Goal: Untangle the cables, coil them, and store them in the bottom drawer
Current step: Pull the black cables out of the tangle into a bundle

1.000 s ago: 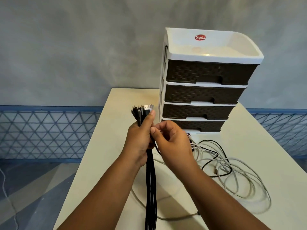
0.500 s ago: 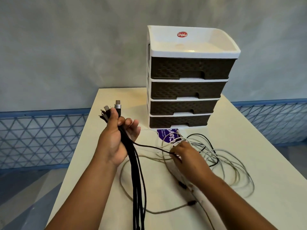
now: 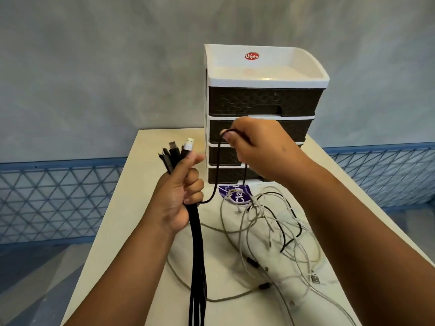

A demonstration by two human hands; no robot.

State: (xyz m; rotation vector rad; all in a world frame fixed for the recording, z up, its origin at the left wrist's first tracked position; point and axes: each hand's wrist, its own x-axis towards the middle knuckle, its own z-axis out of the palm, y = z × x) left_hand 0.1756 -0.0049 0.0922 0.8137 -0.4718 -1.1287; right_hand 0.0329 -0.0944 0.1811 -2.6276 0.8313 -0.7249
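While the left hand (image 3: 175, 198) gripped a bundle of black cables (image 3: 197, 245) in a closed fist, their USB plugs (image 3: 179, 150) fanned out above the thumb and the cords hung straight down past the near table edge. One thin black cable (image 3: 217, 170) looped out from under that fist and rose to the right hand (image 3: 256, 151), which pinched it between thumb and fingers, raised in front of the middle drawers. A second length of it dropped from that hand toward the tangle of white and grey cables (image 3: 270, 231) lying loose on the cream table (image 3: 131, 203), just beside the right forearm. A purple label (image 3: 235, 196) lay under the tangle's far edge. Behind it stood a four-drawer organiser (image 3: 263, 102), its bottom drawer (image 3: 226, 176) closed, with a white tray top bearing a red Uniplus logo (image 3: 252, 56).
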